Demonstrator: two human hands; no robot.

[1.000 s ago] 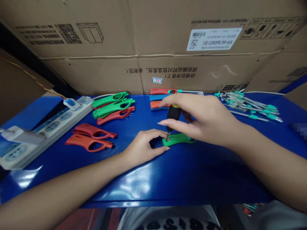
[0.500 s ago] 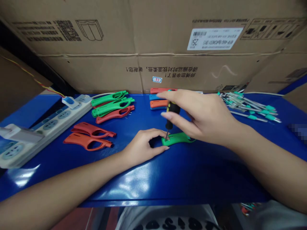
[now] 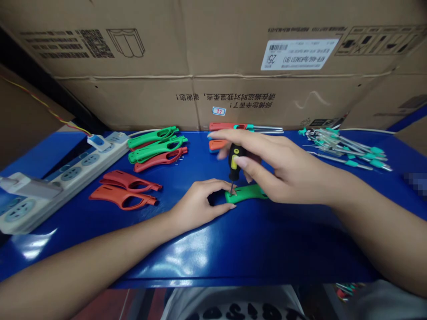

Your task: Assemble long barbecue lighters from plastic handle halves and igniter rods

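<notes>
A green lighter casing [image 3: 248,193] lies flat on the blue table, its right end hidden under my right hand. My left hand [image 3: 203,200] grips its left end between thumb and fingers. My right hand [image 3: 276,164] holds a short black and yellow screwdriver [image 3: 235,162] nearly upright, thumb against the handle. The screwdriver's tip meets the casing near its left end, just between my left fingertips. Behind my right hand, finished-looking red and orange lighters [image 3: 227,126] with metal tubes lie partly covered.
Green and red casings [image 3: 156,151] lie at the back left, with red and orange casings [image 3: 125,197] nearer. A power strip [image 3: 70,173] runs along the left. Metal tubes with teal parts [image 3: 350,149] are heaped at right. A cardboard box [image 3: 150,102] stands behind the table [image 3: 187,258].
My right hand has shifted its fingers round the screwdriver, and the handle has turned so its yellow part shows. My left hand and the casing have stayed in place.
</notes>
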